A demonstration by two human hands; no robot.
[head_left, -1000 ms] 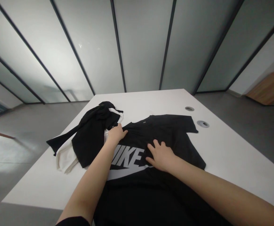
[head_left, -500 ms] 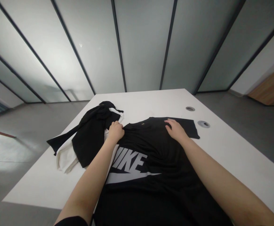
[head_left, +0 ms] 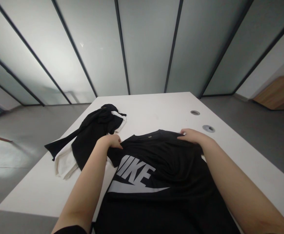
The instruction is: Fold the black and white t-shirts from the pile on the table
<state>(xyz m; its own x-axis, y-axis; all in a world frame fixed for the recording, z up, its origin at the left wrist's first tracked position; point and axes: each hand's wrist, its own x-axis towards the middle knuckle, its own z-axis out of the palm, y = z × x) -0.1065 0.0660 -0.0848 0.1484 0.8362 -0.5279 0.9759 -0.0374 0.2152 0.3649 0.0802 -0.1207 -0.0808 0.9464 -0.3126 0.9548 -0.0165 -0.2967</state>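
Note:
A black T-shirt (head_left: pixel 181 178) with white NIKE lettering and a swoosh lies spread before me, its collar toward the far end and its lower part running out of view at the bottom. My left hand (head_left: pixel 111 141) is closed on its left shoulder, thumb and fingers pinching the cloth. At the opposite shoulder, my right hand (head_left: pixel 192 135) likewise grips the fabric between thumb and fingers. Folds run across the chest between both hands. The right sleeve is mostly hidden behind my right hand and forearm.
A heap of black and white clothes (head_left: pixel 90 130) lies on the left of the white table (head_left: pixel 151 112). Two round cable grommets (head_left: pixel 208 128) are set in the tabletop at right. Frosted glass panels (head_left: pixel 147 45) stand beyond the far edge.
Both hands have taken hold of the shoulders and moved apart. The shirt's collar end has come nearer to me, and its right sleeve no longer lies stretched out flat.

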